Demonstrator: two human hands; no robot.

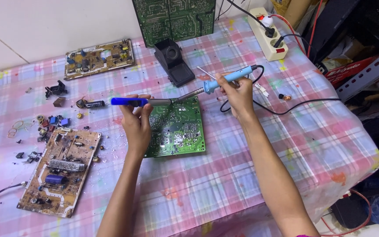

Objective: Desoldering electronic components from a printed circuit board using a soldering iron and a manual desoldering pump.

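My left hand (137,120) grips a blue-and-grey desoldering pump (130,102), held level above the far left corner of a green circuit board (178,129) that lies flat on the table. In my right hand (237,92) is a light-blue soldering iron (224,80) with a black cord. Its metal tip (185,96) points left and down. It meets the pump's nozzle just over the board's far edge.
A pink plaid cloth (259,153) covers the table. A brown circuit board (60,171) and loose parts (51,120) lie left, another brown board (99,58) far left. A black iron stand (173,61), a large green board (174,17) and a power strip (268,33) sit at the back.
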